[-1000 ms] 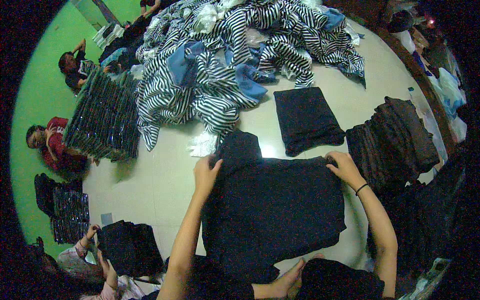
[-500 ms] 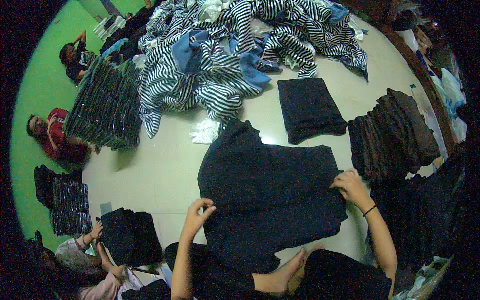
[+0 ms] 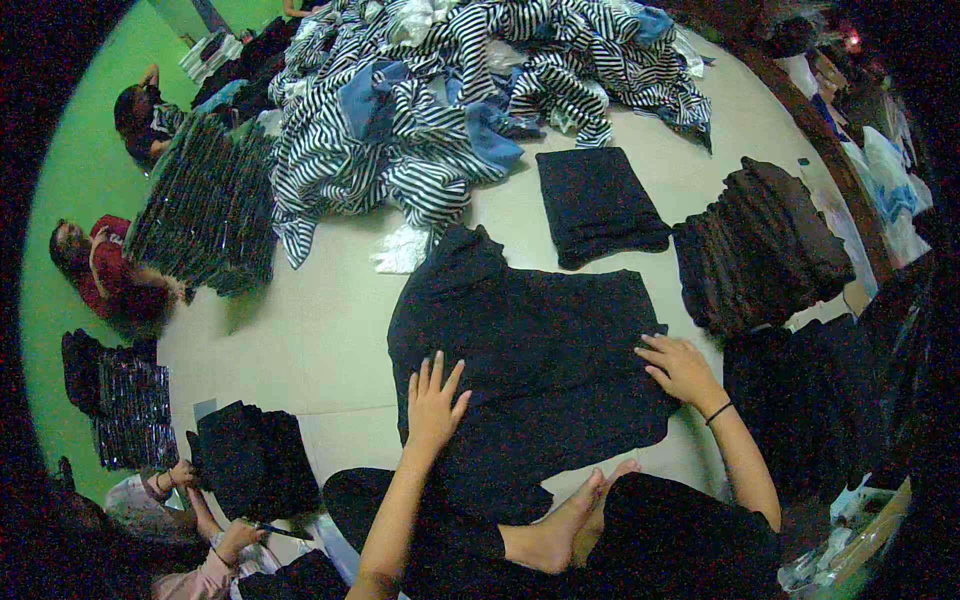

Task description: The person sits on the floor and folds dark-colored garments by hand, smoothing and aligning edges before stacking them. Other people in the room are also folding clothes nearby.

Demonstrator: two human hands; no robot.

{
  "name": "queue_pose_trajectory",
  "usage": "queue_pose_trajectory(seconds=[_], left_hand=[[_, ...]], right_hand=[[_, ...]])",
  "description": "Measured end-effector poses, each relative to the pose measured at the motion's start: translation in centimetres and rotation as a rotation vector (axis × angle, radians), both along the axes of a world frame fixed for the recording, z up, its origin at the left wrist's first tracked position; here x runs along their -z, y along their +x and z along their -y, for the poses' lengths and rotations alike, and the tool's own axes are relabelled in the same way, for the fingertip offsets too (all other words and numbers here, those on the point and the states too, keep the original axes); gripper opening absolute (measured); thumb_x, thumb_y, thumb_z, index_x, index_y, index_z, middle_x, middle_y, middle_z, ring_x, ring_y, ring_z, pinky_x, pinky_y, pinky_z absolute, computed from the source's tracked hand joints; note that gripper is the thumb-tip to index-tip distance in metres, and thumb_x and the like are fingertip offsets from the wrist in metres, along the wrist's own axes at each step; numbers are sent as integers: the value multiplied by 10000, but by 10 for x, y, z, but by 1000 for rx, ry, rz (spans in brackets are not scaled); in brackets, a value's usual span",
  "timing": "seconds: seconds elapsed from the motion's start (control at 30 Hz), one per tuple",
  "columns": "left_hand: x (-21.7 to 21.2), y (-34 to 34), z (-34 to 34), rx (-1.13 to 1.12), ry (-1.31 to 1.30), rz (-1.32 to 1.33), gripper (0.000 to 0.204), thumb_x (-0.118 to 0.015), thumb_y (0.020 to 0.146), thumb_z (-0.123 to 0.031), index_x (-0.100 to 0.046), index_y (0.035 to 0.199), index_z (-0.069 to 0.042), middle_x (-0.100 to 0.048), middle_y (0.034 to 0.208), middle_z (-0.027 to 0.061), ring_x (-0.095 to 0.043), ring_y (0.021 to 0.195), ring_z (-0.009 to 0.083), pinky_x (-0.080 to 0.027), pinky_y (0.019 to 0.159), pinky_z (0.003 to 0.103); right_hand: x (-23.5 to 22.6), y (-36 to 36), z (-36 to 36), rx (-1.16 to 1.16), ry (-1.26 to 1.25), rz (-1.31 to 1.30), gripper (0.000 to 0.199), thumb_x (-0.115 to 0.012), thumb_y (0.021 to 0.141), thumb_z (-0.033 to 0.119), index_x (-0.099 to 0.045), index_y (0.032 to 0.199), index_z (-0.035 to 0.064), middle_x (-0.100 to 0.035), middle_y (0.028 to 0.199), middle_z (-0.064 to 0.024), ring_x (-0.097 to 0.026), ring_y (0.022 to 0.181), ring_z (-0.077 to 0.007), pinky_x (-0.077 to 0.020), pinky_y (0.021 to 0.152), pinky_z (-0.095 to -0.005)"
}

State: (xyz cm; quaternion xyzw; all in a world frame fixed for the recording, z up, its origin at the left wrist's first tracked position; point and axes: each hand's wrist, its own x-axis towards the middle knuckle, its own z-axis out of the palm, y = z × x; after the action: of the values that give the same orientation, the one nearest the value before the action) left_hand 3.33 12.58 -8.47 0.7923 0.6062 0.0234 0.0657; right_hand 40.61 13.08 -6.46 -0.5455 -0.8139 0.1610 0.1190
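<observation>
A black garment [image 3: 540, 370] lies spread out on the pale tiled floor before my crossed legs. Its exact kind is hard to make out in the dark cloth. My left hand [image 3: 434, 405] rests flat on its left side, fingers spread. On the right edge of the cloth, my right hand [image 3: 680, 367] lies with its fingers stretched out, palm down. Neither hand grips anything. Just beyond the garment sits a folded black garment [image 3: 603, 207].
A big heap of black-and-white striped clothes [image 3: 400, 130] fills the far floor. Dark folded garments [image 3: 765, 245] are stacked at right. Packed bundles [image 3: 205, 205] stand at left, near seated people. Close on my left, another person's hands [image 3: 235, 540] work beside a black clothes stack [image 3: 255, 460].
My left hand has gone from pinched fingers at the garment's left edge to lying flat further in on it. My right hand has let go of the right edge and flattened out.
</observation>
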Motion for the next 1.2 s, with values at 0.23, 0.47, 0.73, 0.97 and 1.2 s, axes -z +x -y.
queue_pose_trajectory(seconds=[0.23, 0.47, 0.73, 0.97, 1.2], left_hand=[[3, 61, 14, 190, 214, 486, 303, -550, 628, -31, -565, 930, -46, -574, 907, 126, -541, 845, 293, -417, 741, 382], [30, 225, 48, 577, -203, 732, 249, -532, 759, -194, -515, 964, -52, -528, 911, 101, -513, 838, 267, -464, 687, 352], [30, 226, 46, 227, -398, 1007, 193, -555, 752, -160, -545, 903, -40, -560, 903, 106, -530, 849, 263, -434, 742, 340], [-3, 109, 108, -402, -240, 1173, 249, -537, 776, -108, -479, 986, 13, -557, 869, 133, -556, 663, 195, -439, 589, 289], [12, 23, 137, -961, 4, 1334, 321, -538, 787, -95, -375, 1048, 0, -472, 869, 90, -473, 806, 154, -397, 700, 252]], right_hand=[[18, 19, -14, 223, 33, -278, 299, -545, 754, 201, -512, 1017, 63, -515, 987, -119, -473, 951, -291, -368, 828, -366], [41, 17, -23, 426, -133, 83, 422, -644, 662, 294, -491, 980, 62, -512, 969, -120, -474, 926, -307, -324, 806, -411], [-4, 7, -33, 399, -338, -347, 322, -654, 671, 254, -457, 831, 56, -507, 779, -91, -493, 704, -170, -405, 657, -299], [-24, -125, -64, -22, -315, -637, 373, -625, 726, 256, -416, 948, 42, -526, 910, -116, -539, 898, -262, -424, 782, -345], [-11, -250, -45, -229, -521, -531, 530, -521, 788, 394, -378, 1100, -9, -532, 992, -183, -547, 877, -301, -429, 775, -359]])
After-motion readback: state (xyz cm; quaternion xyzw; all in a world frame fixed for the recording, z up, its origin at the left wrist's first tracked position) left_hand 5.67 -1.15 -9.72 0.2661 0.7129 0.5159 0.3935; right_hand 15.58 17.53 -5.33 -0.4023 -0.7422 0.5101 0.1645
